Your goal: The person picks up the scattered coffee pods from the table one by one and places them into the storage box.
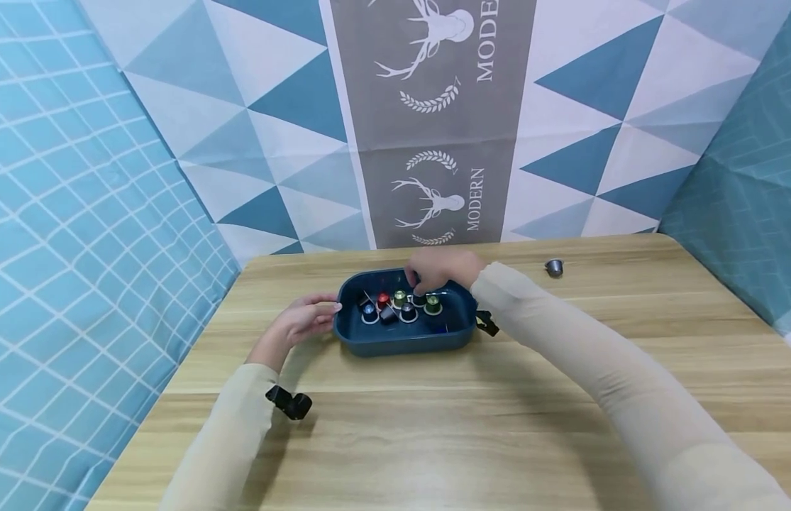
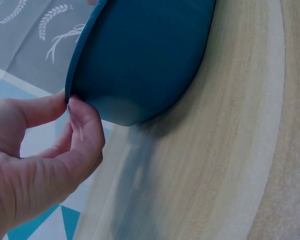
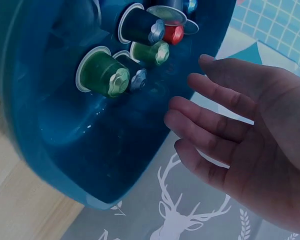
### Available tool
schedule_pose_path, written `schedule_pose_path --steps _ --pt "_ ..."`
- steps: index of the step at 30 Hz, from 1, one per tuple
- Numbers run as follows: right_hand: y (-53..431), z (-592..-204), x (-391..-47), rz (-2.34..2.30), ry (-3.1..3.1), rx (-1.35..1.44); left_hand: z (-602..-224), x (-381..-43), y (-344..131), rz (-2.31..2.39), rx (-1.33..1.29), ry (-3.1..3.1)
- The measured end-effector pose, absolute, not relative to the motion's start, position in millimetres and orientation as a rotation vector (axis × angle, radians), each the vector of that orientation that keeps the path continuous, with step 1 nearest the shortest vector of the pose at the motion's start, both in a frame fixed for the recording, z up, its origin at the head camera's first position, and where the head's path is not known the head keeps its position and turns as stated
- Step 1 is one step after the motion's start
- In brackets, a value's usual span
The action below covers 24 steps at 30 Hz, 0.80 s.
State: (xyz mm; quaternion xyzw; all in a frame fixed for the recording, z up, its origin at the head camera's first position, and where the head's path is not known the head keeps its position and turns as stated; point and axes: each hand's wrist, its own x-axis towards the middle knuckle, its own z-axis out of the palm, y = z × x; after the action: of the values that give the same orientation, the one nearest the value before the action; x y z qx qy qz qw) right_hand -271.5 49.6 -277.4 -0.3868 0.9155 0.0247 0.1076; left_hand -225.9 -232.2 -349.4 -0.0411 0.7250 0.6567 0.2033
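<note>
A dark blue tray [image 1: 408,347] with rounded corners stands on the wooden table, several coffee capsules inside it. Among them are a green capsule [image 3: 104,75], a red capsule [image 1: 383,300] and a dark capsule [image 3: 140,26]. My left hand [image 1: 301,321] pinches the tray's left rim between thumb and fingers, clearly seen in the left wrist view. Over the tray's far side is my right hand [image 1: 441,267]. Its fingers [image 3: 200,125] are loosely bent and spread with nothing between them, close to the rim in the right wrist view.
A single dark capsule [image 1: 554,267] lies on the table [image 1: 421,426] to the right of the tray, near the back edge. Behind the table hangs a patterned cloth [image 1: 433,142]; another blue cloth [image 1: 82,213] covers the left side.
</note>
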Motion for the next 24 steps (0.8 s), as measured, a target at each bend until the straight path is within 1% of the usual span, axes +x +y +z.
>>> schedule_pose_path --steps 5,10,18,24 --pt "49 -280 -270 0.042 2.671 -1.162 -353 -224 -234 1.84 -0.101 2.02" --pt "59 -280 -271 -0.059 2.673 -1.184 -352 -223 -236 1.837 -0.116 2.033" --pt "92 -288 -270 -0.251 2.742 -1.247 -351 -225 -236 1.813 -0.103 2.031" --pt "122 -297 -270 -0.465 2.827 -1.235 -351 -226 -234 1.819 -0.105 2.027"
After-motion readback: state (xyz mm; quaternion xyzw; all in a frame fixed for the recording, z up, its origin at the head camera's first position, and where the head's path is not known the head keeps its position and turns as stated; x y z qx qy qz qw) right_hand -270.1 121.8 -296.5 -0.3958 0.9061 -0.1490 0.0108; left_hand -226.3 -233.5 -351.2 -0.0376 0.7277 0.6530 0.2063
